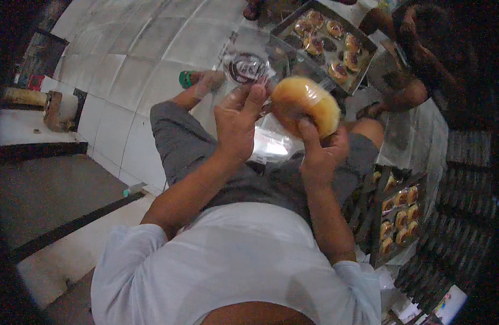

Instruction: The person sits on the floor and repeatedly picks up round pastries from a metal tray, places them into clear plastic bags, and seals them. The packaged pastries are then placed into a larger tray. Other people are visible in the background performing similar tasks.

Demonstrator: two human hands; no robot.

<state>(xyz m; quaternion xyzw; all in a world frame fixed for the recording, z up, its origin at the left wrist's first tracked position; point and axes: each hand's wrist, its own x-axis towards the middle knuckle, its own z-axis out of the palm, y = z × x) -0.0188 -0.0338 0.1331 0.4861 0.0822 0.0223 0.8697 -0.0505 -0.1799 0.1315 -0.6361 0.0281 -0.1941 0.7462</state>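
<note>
In front of my lap my right hand (324, 149) grips a round golden bread bun (306, 105), its thumb pressed against the near side. The bun shines on top. To its left, my left hand (240, 116) pinches a clear plastic bag (247, 62) with a dark round print. The bag's lower edge lies close to the bun; I cannot tell whether the bun is partly inside it. More clear plastic (274, 143) with faint red print rests over my lap, below the two hands.
Ahead stands a dark tray (363, 76) of wrapped buns. At right another tray (375, 238) holds several buns, beside stacked dark trays (450, 233). Another person (422, 59) sits at far right. A white tiled wall (119, 130) and a grey-topped ledge (49, 189) lie left.
</note>
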